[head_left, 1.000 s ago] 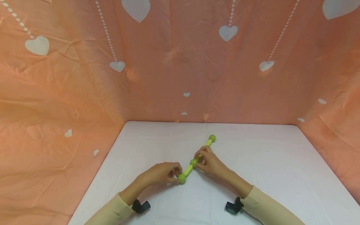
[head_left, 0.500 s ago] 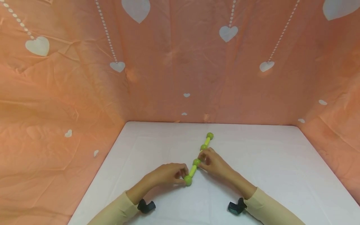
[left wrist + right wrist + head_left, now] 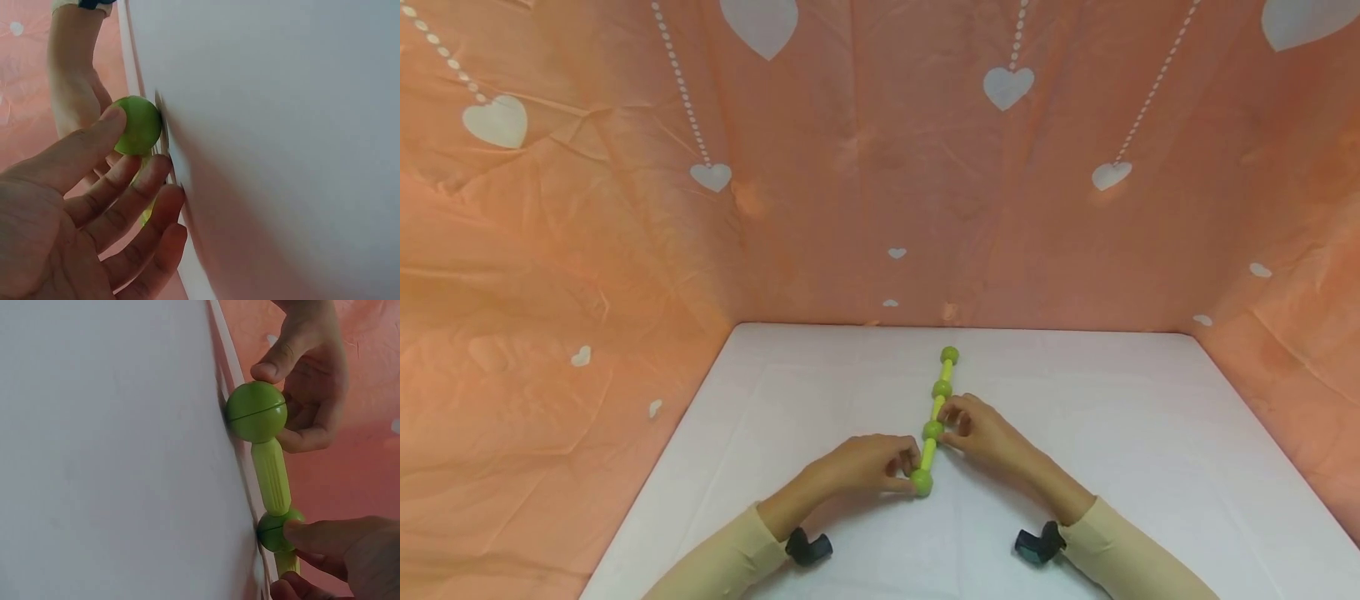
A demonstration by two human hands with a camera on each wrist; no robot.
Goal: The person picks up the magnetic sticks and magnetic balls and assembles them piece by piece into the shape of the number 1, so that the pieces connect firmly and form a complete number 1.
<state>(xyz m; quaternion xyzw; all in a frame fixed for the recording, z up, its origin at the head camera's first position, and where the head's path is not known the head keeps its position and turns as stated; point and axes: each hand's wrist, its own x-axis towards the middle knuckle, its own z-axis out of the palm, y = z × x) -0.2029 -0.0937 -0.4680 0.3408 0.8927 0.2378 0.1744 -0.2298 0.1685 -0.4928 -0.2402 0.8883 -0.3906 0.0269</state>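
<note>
A straight chain of several green balls joined by yellow-green rods lies on the white table, running away from me in the head view. My left hand [image 3: 872, 462] pinches the nearest ball [image 3: 921, 482] from the left; its thumb presses on that green ball [image 3: 139, 125] in the left wrist view. From the right, my right hand [image 3: 981, 429] grips the chain at the second ball [image 3: 932, 430], thumb on the ball and fingertips by the rod beyond it. A ridged rod [image 3: 271, 478] links these two balls in the right wrist view. The far ball [image 3: 950, 356] is untouched.
The white-covered table [image 3: 1075, 392] spreads out to both sides of the chain. An orange curtain [image 3: 850, 167] with white hearts stands behind it and at both sides. Dark wrist mounts [image 3: 808, 547] sit by both sleeve cuffs.
The chain has swung from a slant toward the right into a nearly straight-away line. Its near end moved right with my left hand, its far end left; my right hand shifted slightly right.
</note>
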